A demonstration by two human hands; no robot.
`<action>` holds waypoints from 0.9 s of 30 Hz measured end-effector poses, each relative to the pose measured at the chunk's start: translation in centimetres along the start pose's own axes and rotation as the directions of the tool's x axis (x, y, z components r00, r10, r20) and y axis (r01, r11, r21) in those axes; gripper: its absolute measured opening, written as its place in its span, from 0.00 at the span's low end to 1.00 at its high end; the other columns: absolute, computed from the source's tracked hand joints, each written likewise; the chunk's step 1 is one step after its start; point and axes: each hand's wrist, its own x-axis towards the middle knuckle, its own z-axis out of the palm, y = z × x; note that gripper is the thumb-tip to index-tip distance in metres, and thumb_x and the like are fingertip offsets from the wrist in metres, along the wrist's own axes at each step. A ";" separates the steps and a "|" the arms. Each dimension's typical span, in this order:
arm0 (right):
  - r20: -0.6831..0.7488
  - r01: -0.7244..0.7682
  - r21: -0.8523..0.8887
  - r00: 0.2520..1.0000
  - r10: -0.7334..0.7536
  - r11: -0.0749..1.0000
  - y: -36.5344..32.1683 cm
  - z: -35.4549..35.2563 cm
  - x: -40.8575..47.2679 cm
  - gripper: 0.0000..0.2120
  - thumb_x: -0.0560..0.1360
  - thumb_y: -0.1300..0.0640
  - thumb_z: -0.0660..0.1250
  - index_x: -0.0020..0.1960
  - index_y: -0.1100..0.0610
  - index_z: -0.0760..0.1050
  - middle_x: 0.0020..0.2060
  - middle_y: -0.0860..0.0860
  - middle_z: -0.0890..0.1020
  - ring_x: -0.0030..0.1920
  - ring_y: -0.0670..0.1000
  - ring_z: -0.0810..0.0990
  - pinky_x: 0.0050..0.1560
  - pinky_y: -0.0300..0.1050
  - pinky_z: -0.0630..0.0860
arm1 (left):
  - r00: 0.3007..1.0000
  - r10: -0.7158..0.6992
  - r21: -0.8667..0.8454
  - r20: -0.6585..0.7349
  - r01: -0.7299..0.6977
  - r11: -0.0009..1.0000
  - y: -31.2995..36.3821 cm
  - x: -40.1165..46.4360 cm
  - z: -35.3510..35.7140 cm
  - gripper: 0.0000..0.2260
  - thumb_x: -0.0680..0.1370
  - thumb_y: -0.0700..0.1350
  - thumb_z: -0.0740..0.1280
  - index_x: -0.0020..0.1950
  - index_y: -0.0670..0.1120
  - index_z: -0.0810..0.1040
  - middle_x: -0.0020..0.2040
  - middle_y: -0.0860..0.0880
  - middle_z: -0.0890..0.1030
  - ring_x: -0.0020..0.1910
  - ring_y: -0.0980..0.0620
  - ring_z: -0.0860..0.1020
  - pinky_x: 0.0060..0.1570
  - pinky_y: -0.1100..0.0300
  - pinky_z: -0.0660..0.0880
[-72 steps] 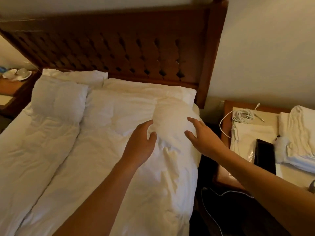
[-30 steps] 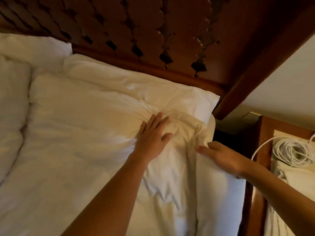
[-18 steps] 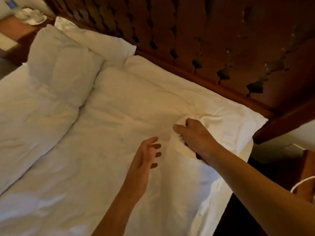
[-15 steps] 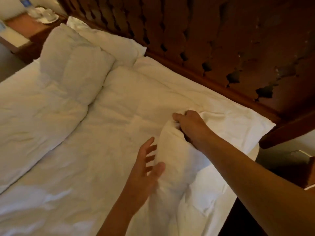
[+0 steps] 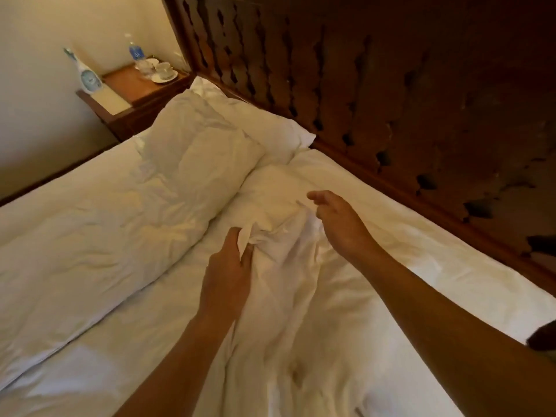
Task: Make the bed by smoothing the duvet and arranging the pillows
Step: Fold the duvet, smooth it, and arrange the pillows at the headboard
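Note:
A white duvet [image 5: 90, 236] covers the bed, and its near half is bunched into a ridge [image 5: 279, 266] in the middle of the frame. My left hand [image 5: 228, 272] grips a fold of that bunched duvet at its left side. My right hand [image 5: 340, 224] hovers just right of the ridge's top with loosely curled fingers and holds nothing. A white pillow [image 5: 255, 124] lies against the headboard at the far side, partly under the folded top of the far duvet half [image 5: 195, 158]. Another pillow [image 5: 391, 236] lies flat along the headboard on the near side.
A dark carved wooden headboard [image 5: 391, 100] runs along the right. A wooden nightstand [image 5: 135, 91] at the far left holds a water bottle [image 5: 134, 52], cups on saucers [image 5: 162, 73] and a white figurine-like object [image 5: 85, 76]. A pale wall lies behind it.
The view has swung left along the bed. My right hand let go of the duvet corner it had gripped, and my left hand, open before, now grips the bunched duvet.

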 end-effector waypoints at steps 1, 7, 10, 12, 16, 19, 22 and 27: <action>0.005 0.052 -0.148 0.999 -0.051 0.988 0.5 0.0 1.3 0.19 0.80 0.60 0.59 0.70 0.50 0.72 0.66 0.49 0.73 0.66 0.49 0.70 0.65 0.46 0.69 | 1.000 0.003 0.008 0.000 -0.003 1.000 -0.6 2.0 0.1 0.19 0.83 0.55 0.57 0.69 0.47 0.71 0.58 0.44 0.81 0.57 0.42 0.79 0.51 0.55 0.74; 0.131 0.003 -0.457 0.989 0.063 0.890 2.8 0.9 8.8 0.32 0.76 0.35 0.64 0.75 0.50 0.65 0.69 0.52 0.74 0.67 0.57 0.73 0.66 0.60 0.71 | 0.998 -0.015 0.020 0.066 0.013 1.000 -1.8 12.0 2.1 0.15 0.84 0.51 0.58 0.65 0.46 0.76 0.57 0.44 0.82 0.57 0.42 0.78 0.45 0.63 0.64; 0.207 0.029 -0.507 0.974 0.090 0.861 3.5 1.4 11.9 0.25 0.75 0.31 0.63 0.58 0.50 0.76 0.52 0.50 0.82 0.51 0.53 0.80 0.55 0.54 0.77 | 0.995 -0.056 0.056 0.081 0.052 0.997 -2.4 16.3 3.5 0.14 0.83 0.53 0.58 0.61 0.47 0.77 0.55 0.43 0.82 0.55 0.41 0.79 0.48 0.55 0.69; 0.218 0.028 -0.467 0.972 0.084 0.884 3.6 1.6 13.9 0.17 0.76 0.35 0.64 0.47 0.50 0.75 0.42 0.48 0.81 0.44 0.51 0.80 0.44 0.48 0.77 | 0.995 -0.062 0.073 0.078 0.056 0.996 -2.9 19.2 4.0 0.15 0.84 0.53 0.57 0.61 0.46 0.77 0.57 0.43 0.82 0.57 0.42 0.78 0.49 0.56 0.69; 0.182 -0.053 -0.404 0.974 0.137 0.913 4.1 2.1 16.8 0.22 0.76 0.35 0.64 0.53 0.54 0.75 0.46 0.50 0.81 0.45 0.52 0.80 0.46 0.48 0.77 | 0.996 -0.068 0.114 0.054 0.062 0.992 -4.2 24.1 4.6 0.15 0.84 0.53 0.57 0.63 0.48 0.78 0.59 0.43 0.81 0.59 0.41 0.77 0.51 0.55 0.68; 0.113 -0.053 -0.310 0.989 0.092 0.949 3.7 1.6 18.7 0.20 0.78 0.39 0.65 0.48 0.56 0.74 0.42 0.51 0.80 0.41 0.51 0.79 0.40 0.45 0.73 | 0.990 -0.132 0.137 0.051 0.124 0.983 -6.0 26.5 5.2 0.14 0.84 0.52 0.58 0.58 0.46 0.77 0.58 0.41 0.81 0.58 0.40 0.77 0.48 0.56 0.66; -0.039 0.007 -0.287 0.999 -0.019 0.958 3.4 0.5 20.6 0.21 0.75 0.38 0.69 0.39 0.55 0.72 0.34 0.48 0.76 0.36 0.50 0.76 0.34 0.44 0.68 | 0.983 -0.170 0.145 0.076 0.158 0.977 -7.7 27.4 6.8 0.11 0.83 0.51 0.59 0.55 0.47 0.76 0.57 0.40 0.81 0.57 0.39 0.77 0.46 0.57 0.64; -0.058 -0.088 -0.555 0.996 0.067 0.827 6.6 1.2 21.1 0.27 0.76 0.33 0.64 0.63 0.54 0.75 0.54 0.52 0.82 0.52 0.56 0.80 0.49 0.49 0.76 | 0.983 -0.156 0.230 0.096 0.131 0.964 -9.4 28.0 9.8 0.14 0.83 0.48 0.58 0.65 0.47 0.77 0.60 0.40 0.81 0.60 0.38 0.77 0.55 0.50 0.73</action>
